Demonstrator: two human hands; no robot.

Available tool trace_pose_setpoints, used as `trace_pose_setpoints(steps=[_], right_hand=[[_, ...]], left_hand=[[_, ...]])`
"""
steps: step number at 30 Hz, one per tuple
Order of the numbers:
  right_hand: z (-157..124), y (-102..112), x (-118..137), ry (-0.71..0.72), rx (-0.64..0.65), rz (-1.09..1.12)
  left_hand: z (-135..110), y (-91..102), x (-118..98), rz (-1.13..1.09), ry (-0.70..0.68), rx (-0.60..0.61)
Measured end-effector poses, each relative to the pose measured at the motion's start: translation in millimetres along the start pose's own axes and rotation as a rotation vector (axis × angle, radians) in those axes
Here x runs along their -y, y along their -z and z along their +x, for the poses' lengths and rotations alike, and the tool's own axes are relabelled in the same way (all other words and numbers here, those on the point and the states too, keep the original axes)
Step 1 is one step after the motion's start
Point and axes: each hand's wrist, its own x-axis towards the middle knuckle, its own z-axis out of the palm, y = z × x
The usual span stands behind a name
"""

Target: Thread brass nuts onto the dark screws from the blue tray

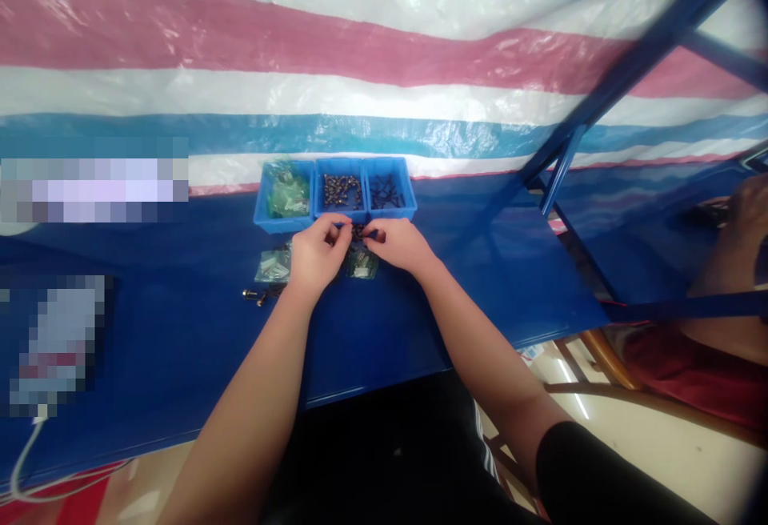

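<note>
My left hand (315, 253) and my right hand (399, 243) meet over the blue table (150, 333), just in front of three blue bins. Both pinch a small dark part (358, 230) between their fingertips. The left bin (286, 195) holds clear greenish bags, the middle bin (342, 190) small dark and brass pieces, the right bin (389, 189) dark parts. A small clear bag (274, 265) lies left of my left hand, another bag (362, 265) lies under my hands. Two small brass pieces (255, 295) rest near my left wrist.
A striped red, white and blue tarp (360, 69) hangs behind the table. A blue metal frame (600, 101) slants at the right. Another person's arm (732, 269) works at the far right. A white cable (30, 461) runs off the table's left front edge.
</note>
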Motion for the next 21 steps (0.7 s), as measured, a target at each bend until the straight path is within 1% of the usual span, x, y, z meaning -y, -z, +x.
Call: trace_pose_setpoints(steps=[8,13,16,18,21], right_hand=[[-4,0,8,-0.006,0.060,-0.160],[-3,0,12,-0.022,0.078,-0.196],[-3,-1,12,0.026,0.047,-0.080],[-2,-2,11,0.067,-0.010,0.062],[-1,-4,9,0.091,-0.107,0.267]], left_hand=[[0,-0.5,-2,0.004,0.018,0.020],[0,-0.8,0,0.011,0.007,0.020],[0,-0.9,2,0.011,-0.001,0.019],[0,-0.6,2,0.012,-0.002,0.022],[0,0.2,0,-0.004,0.000,0.036]])
